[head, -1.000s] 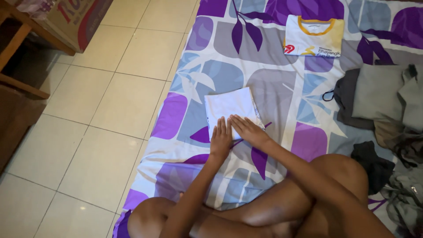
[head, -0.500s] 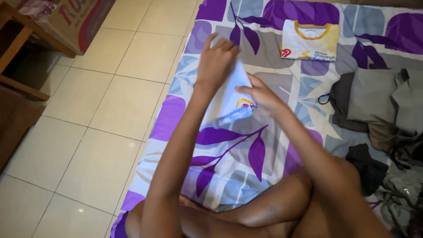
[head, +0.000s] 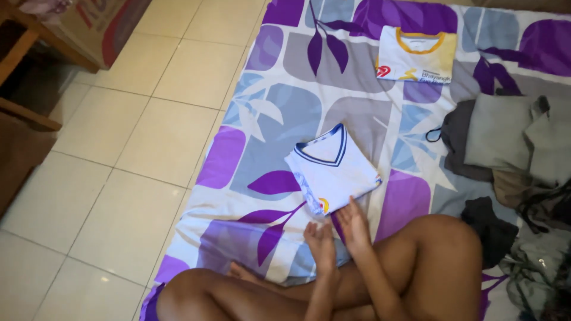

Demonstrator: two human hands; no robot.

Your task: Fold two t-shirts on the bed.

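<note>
Folded white shirt (head: 334, 169) lies mid-sheet (head: 279, 113), collar up. Left hand (head: 322, 244) and right hand (head: 353, 226), fingers loose and grasping nothing, rest just beside its near edge, right fingertips touching it.

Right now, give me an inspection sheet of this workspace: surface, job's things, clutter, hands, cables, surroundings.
Surface: patterned purple, grey and blue bedsheet spread flat on the floor.
Job's things: folded white shirt with blue V-collar, collar side up, lying on the sheet.
Clutter: folded white and yellow shirt at the far end; loose pile of grey and dark clothes to the right.
Hands: left hand open, just short of the shirt; right hand open, fingertips at its near edge.
Cables: nothing seen.
Surroundings: cream tiled floor; cardboard box and wooden furniture at left.
</note>
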